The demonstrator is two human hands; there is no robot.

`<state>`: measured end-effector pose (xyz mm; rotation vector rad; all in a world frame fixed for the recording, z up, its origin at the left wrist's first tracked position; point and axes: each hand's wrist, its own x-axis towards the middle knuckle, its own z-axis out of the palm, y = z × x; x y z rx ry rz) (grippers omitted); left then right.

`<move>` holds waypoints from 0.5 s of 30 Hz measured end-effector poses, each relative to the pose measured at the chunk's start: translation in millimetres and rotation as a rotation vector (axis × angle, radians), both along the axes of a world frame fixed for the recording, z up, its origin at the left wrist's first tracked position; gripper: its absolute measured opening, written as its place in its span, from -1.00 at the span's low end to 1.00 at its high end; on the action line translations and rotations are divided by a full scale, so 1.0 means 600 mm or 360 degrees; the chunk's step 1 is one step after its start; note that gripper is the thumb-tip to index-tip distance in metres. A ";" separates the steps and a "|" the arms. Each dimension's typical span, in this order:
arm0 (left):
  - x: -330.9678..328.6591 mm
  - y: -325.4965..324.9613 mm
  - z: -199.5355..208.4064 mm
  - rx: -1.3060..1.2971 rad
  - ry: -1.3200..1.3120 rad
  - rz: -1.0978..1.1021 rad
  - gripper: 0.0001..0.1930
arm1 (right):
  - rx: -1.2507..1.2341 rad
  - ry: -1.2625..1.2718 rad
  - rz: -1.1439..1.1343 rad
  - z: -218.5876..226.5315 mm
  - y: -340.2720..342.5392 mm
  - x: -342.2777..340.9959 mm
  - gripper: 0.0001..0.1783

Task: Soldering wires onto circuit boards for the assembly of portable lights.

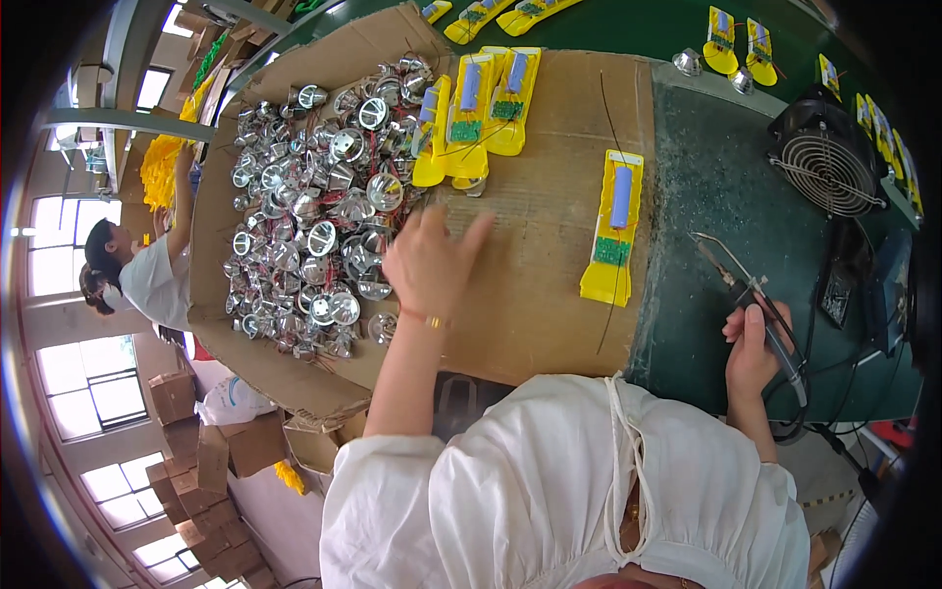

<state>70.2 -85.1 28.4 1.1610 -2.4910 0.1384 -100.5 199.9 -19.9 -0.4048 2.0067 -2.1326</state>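
Note:
My left hand (429, 263) hovers over the cardboard at the right edge of a heap of shiny reflector cups (322, 236). Its thumb is spread away from the fingers and nothing shows in it; the fingertips are near the reflectors and partly hard to see. In my right hand (754, 348) is a soldering iron (741, 293), tip pointing up and left over the green tabletop. Between the hands, a yellow plastic housing (604, 285) lies on the cardboard, bearing a blue battery cell (621, 196) and a green circuit board (612, 252), with thin wires at both ends.
Three more yellow housings (469, 137) lie beyond my left hand, overlapping the cardboard box (285, 388) of reflectors. A black fan (829, 162) with a wire guard stands at the right. Further housings (721, 44) line the far edge. Another person (147, 275) is at the left.

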 end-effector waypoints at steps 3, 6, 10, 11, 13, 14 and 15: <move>-0.048 -0.024 -0.014 -0.0041 -0.0318 0.0298 -0.53 | -0.0034 0.0005 0.0068 0.010 -0.003 0.017 -0.81; -0.047 -0.027 -0.033 0.0031 -0.0198 0.0307 -0.50 | -0.0033 0.0017 0.0106 0.019 0.000 0.034 -0.79; -0.011 0.042 -0.030 0.0311 -0.0014 -0.0293 -0.63 | 0.0048 -0.0011 0.0091 0.016 0.016 0.037 -0.79; 0.001 0.059 -0.032 0.0267 0.0007 -0.0538 -0.60 | 0.0042 -0.0035 0.0105 0.016 0.015 0.037 -0.79; 0.018 0.077 -0.035 0.0305 -0.0103 -0.0778 -0.50 | 0.0024 -0.0061 0.0126 0.018 0.008 0.036 -0.80; 0.021 0.078 -0.033 0.0319 -0.0106 -0.0782 -0.50 | 0.0036 -0.0067 0.0122 0.020 0.004 0.037 -0.80; 0.025 0.077 -0.028 0.0360 -0.0010 -0.0782 -0.48 | 0.0008 -0.0051 0.0140 0.023 -0.001 0.038 -0.80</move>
